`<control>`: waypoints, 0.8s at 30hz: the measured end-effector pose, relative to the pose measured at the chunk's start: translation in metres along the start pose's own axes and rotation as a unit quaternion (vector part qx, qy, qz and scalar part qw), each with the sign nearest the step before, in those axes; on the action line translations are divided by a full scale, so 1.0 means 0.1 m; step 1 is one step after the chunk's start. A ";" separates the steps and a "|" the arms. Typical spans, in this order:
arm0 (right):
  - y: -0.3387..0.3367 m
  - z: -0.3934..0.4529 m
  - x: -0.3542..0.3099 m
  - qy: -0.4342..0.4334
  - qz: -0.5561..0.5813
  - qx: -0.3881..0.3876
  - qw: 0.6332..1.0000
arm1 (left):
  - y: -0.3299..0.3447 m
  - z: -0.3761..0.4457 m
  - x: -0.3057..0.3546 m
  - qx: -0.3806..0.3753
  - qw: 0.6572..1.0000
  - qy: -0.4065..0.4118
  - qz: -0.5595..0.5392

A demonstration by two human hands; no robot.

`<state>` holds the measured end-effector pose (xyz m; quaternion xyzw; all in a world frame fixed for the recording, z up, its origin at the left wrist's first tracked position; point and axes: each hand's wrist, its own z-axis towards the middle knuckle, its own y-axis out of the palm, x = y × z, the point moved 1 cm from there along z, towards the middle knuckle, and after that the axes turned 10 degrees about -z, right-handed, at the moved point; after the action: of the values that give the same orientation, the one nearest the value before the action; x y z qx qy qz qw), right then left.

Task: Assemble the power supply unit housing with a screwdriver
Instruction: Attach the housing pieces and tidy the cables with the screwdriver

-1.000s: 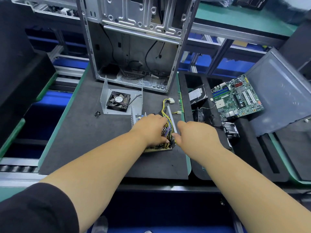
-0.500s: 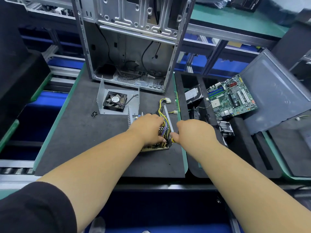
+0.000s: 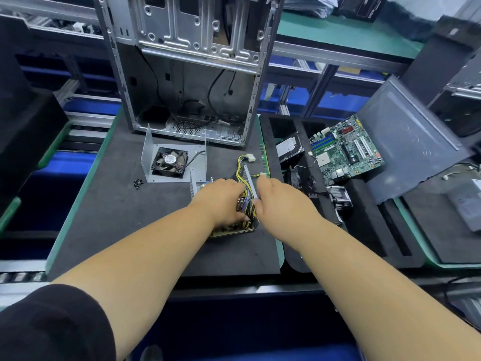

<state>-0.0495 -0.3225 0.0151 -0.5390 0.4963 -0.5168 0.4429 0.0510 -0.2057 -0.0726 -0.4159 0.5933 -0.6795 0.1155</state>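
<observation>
The power supply board (image 3: 234,228) lies on the dark foam mat (image 3: 109,217), in its open metal base with a side wall (image 3: 250,179). A bundle of yellow and black wires (image 3: 240,169) rises from it. My left hand (image 3: 221,200) lies over the board with fingers curled down onto it. My right hand (image 3: 277,198) pinches wires at the board's right edge. A metal cover piece with a black fan (image 3: 169,162) stands behind to the left. A small pile of black screws (image 3: 138,182) lies beside it. No screwdriver is visible.
An open silver computer case (image 3: 187,74) stands at the back of the mat. To the right, a black foam tray (image 3: 364,230) holds a hard drive (image 3: 289,147), a green motherboard (image 3: 346,149) and a heatsink (image 3: 339,196). A grey panel (image 3: 406,142) leans at far right.
Both hands stay on the board and wires. My right hand's fingers have shifted slightly along the wire bundle. The view has moved a little.
</observation>
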 end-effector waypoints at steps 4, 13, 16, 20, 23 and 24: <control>-0.01 0.02 0.00 0.024 -0.033 0.012 0.999 | 0.00 0.00 -0.01 -0.003 1.000 0.000 -0.001; 0.04 0.04 0.01 0.087 -0.117 -0.016 0.989 | 0.01 0.00 -0.02 0.007 1.000 -0.001 -0.006; 0.01 0.00 0.00 0.073 -0.056 -0.021 0.995 | 0.01 0.00 -0.02 0.011 1.000 0.001 -0.004; -0.03 -0.04 0.00 -0.016 -0.016 -0.039 0.999 | 0.01 0.00 -0.01 0.009 1.000 -0.001 0.002; -0.04 -0.03 0.06 -0.027 -0.027 -0.032 0.999 | 0.00 0.01 -0.02 0.006 1.000 -0.005 0.001; -0.04 -0.02 0.08 -0.026 -0.033 -0.033 0.999 | 0.01 0.01 -0.02 0.007 1.000 -0.006 -0.001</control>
<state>-0.0515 -0.3304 0.0198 -0.5826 0.4838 -0.5002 0.4199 0.0525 -0.2053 -0.0740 -0.4195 0.5877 -0.6811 0.1215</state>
